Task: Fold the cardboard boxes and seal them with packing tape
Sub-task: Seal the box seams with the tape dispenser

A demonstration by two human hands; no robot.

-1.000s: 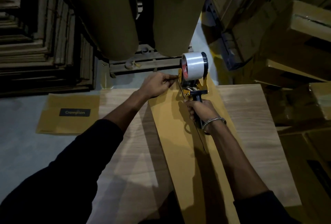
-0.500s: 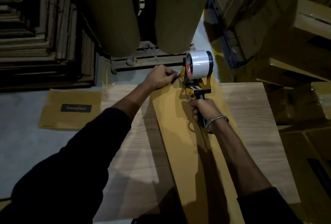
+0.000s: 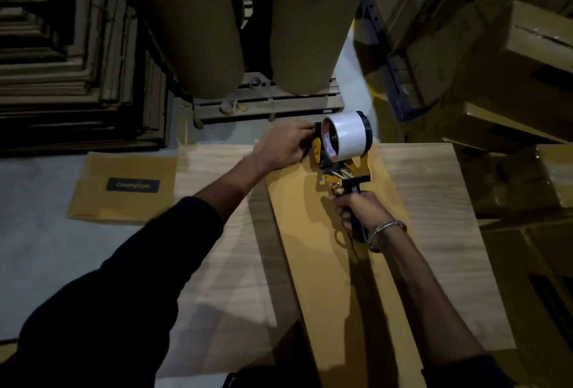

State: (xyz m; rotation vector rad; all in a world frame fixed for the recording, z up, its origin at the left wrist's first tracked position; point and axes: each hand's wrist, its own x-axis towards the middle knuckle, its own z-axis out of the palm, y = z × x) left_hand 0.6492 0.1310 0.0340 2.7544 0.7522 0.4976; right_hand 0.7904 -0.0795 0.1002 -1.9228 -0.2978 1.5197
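A long yellow-brown cardboard box (image 3: 313,251) lies lengthwise on the wooden table (image 3: 440,232). At its far end stands a yellow tape dispenser (image 3: 342,155) carrying a white roll of packing tape (image 3: 348,135). My right hand (image 3: 359,212) grips the dispenser's black handle. My left hand (image 3: 283,147) reaches to the front of the dispenser, its fingertips pinching at the tape end beside the roll; the tape end itself is hidden behind the fingers.
A flat yellow box (image 3: 124,187) with a dark label lies on the floor at the left. Two big brown paper rolls (image 3: 201,31) stand on a pallet (image 3: 266,105) beyond the table. Stacked flat cardboard (image 3: 71,56) fills the far left, and stacked cartons (image 3: 508,108) the right.
The dispenser has moved a little farther along the box to its far end. My left hand followed it and closed in against the front of the roll.
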